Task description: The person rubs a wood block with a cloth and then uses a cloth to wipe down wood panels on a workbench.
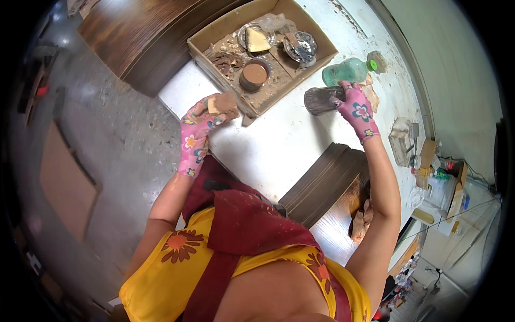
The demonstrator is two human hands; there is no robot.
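Left fingers (216, 120) hold a block (223, 105), pale tan and brown.

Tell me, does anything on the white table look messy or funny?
Yes. In the cardboard box, brown scraps lie scattered loosely beside a brown tub, and a silver dish is smeared dark. Near the right hand, the green bottle seems to lie on its side, though bottles usually stand.

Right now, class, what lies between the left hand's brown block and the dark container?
In the head view: the cardboard box corner, then bare white tabletop.
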